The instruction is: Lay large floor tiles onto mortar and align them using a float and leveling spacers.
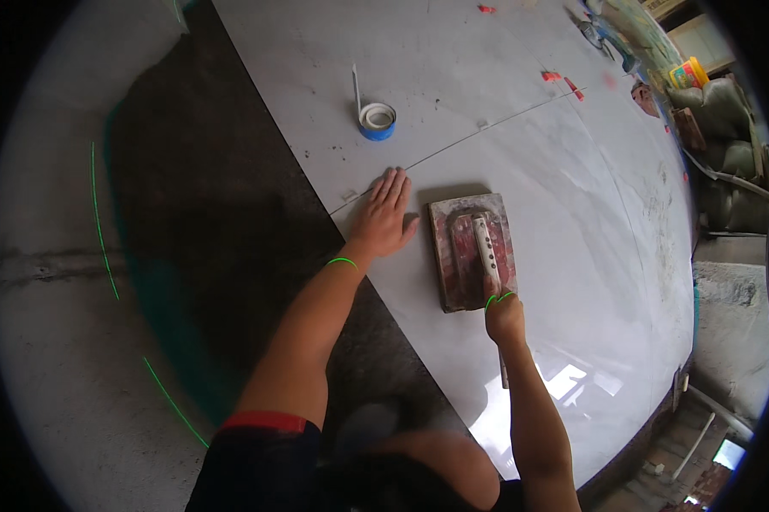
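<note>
My left hand [386,215] lies flat with its palm down on a large pale tile [589,282]. Its fingertips reach the thin joint with the farther tile [308,77]. In my right hand [506,320] is the handle of a tamping block [449,256], a worn rectangular red-and-grey slab with a light strip and a row of dark dots along its top. The fingers are wrapped round this handle, whose thin end sticks out behind my fist. The block is over the tile to the right of my left hand; whether its underside touches the tile I cannot tell.
A white-and-blue coil [378,121] with a loose strip lies on the farther tile. Small clips [484,125] sit in the joint, with red scraps [551,76] farther right. Left of the tile edge is dark bare ground [205,171]. A yellow bucket [688,73] stands among sacks.
</note>
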`<move>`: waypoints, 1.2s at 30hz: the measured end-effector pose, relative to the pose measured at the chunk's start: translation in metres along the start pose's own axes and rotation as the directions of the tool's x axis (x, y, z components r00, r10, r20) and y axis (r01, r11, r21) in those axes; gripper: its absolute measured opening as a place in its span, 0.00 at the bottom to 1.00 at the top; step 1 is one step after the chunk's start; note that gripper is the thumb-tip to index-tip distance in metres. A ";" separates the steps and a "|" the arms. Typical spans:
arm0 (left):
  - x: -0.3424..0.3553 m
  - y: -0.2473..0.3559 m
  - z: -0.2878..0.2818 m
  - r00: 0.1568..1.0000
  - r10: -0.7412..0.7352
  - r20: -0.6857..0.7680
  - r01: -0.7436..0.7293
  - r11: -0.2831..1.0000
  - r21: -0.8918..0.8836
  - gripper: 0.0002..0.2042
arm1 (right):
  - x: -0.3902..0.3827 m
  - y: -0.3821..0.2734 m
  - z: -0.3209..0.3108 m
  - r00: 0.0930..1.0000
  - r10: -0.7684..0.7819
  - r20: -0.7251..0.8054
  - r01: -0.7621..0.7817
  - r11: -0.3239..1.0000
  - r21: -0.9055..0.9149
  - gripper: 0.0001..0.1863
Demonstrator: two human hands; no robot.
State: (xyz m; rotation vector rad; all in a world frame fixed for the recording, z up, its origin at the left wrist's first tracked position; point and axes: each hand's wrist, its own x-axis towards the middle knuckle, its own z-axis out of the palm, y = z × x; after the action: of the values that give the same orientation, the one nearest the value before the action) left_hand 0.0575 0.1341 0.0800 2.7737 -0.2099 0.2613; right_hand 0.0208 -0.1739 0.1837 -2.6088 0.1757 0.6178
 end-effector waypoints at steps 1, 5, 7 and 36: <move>-0.006 -0.003 0.005 1.000 -0.012 0.014 0.012 1.000 0.001 0.41 | 0.000 -0.004 0.003 0.999 0.019 -0.027 -0.019 1.000 0.004 0.32; -0.060 0.021 0.000 0.996 -0.011 0.085 0.009 1.000 0.022 0.43 | -0.025 0.069 0.017 0.986 -0.159 -0.053 0.162 0.985 0.060 0.31; -0.096 0.032 -0.021 0.985 -0.078 0.156 0.072 0.997 0.040 0.44 | -0.057 0.098 0.021 0.991 -0.116 -0.062 0.124 0.984 0.131 0.30; -0.086 0.005 -0.067 0.910 -0.291 0.295 0.257 0.955 0.149 0.60 | -0.099 -0.001 -0.049 0.967 -0.211 -0.145 0.246 0.921 0.303 0.30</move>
State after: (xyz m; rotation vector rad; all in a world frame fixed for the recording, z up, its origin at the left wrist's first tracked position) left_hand -0.0377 0.1632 0.1261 2.8919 0.1245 -0.2512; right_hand -0.0474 -0.1939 0.2681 -2.3033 0.0012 0.3312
